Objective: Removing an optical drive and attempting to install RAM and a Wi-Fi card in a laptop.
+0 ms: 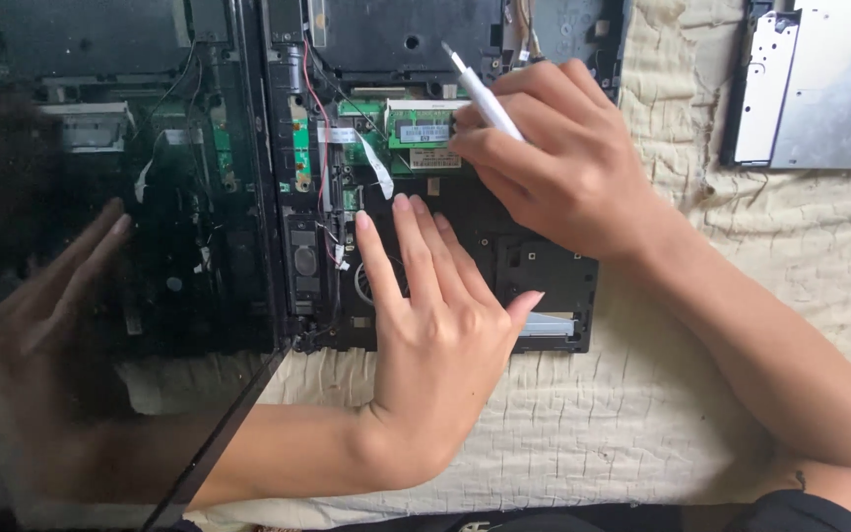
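An opened black laptop base (544, 276) lies on a cream quilted cloth, its circuit boards and wires bared. My left hand (435, 325) rests flat on the base, fingers spread and pointing away from me. My right hand (563, 158) grips a white pen-like tool (480, 94), whose dark tip points up and to the left. Its fingertips touch a green memory module (421, 128) seated in the board. A red wire (319, 108) and a white ribbon strip (378, 167) run beside the module.
The glossy black laptop screen (100, 246) lies open at the left and mirrors my hand and the parts. A silver optical drive (819, 89) sits at the top right on the cream cloth (642, 433), which covers the surface in front.
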